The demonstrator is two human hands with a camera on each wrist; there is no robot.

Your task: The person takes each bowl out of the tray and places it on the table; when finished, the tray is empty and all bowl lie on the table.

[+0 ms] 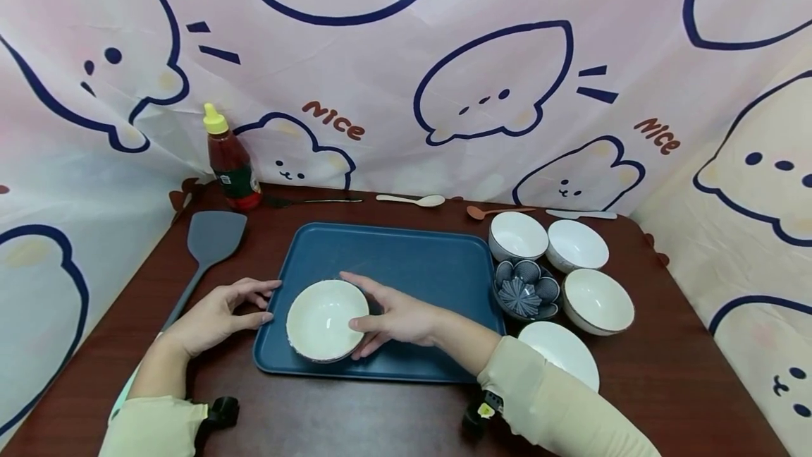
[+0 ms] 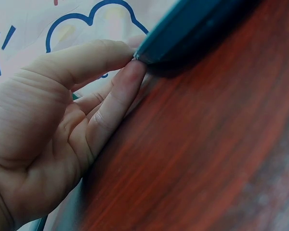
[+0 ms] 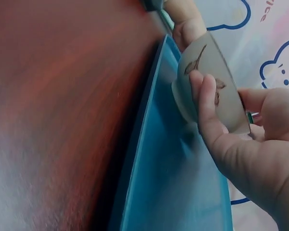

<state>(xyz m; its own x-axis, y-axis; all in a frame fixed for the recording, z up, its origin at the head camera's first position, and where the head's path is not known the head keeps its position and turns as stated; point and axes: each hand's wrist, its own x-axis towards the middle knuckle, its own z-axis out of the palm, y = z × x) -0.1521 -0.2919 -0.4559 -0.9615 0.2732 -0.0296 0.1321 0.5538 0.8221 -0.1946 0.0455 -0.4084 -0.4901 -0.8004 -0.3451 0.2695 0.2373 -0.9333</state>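
A cream bowl [image 1: 320,323] with a brown leaf pattern on its outside is held at the left part of a blue tray [image 1: 406,252]. My right hand [image 1: 396,316] grips its right side, the thumb over the rim and the other fingers against the outer wall. In the right wrist view the bowl [image 3: 216,96] appears tilted, close over the tray. At the tray's left edge, my left hand [image 1: 216,312] pinches the rim between thumb and fingers. The left wrist view shows those fingertips [image 2: 131,72] right at the tray's edge [image 2: 168,36].
Right of the tray stand several white bowls [image 1: 598,302], a dark petal-patterned bowl [image 1: 525,291] and a white plate [image 1: 564,352]. A grey spatula [image 1: 216,238] lies at left, near a red sauce bottle [image 1: 233,164]. A white spoon [image 1: 412,200], brown spoon [image 1: 497,211] and white knife [image 1: 580,215] line the back.
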